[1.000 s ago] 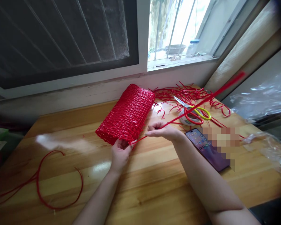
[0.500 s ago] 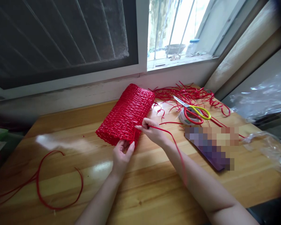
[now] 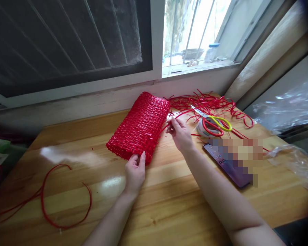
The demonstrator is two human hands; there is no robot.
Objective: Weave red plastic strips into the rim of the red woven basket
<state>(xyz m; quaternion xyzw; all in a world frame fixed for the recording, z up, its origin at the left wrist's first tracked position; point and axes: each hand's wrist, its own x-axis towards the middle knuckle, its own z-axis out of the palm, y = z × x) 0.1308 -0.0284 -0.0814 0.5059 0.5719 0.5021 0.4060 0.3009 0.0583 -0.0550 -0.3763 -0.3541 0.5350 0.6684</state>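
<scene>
A red woven basket (image 3: 141, 126) lies tilted on the wooden table (image 3: 154, 212), its near edge facing me. My left hand (image 3: 136, 172) grips that near edge, thumb on the outside and some fingers hidden inside. To the right of the basket, my right hand (image 3: 179, 134) pinches a red strip (image 3: 165, 128) that runs to the basket's right side. Its fingers are curled together around the strip.
Scissors with red and yellow handles (image 3: 224, 123) rest on a tape roll (image 3: 201, 129). Behind them is a pile of red strips (image 3: 195, 102). A phone (image 3: 228, 167) lies at the right, and loose red strips (image 3: 42, 201) curl at the left. Clear plastic (image 3: 295, 160) hangs over the right edge.
My right hand has moved up and to the right, away from the basket's side, with the strip. The strip no longer trails over my right forearm. My left hand stays at the near edge.
</scene>
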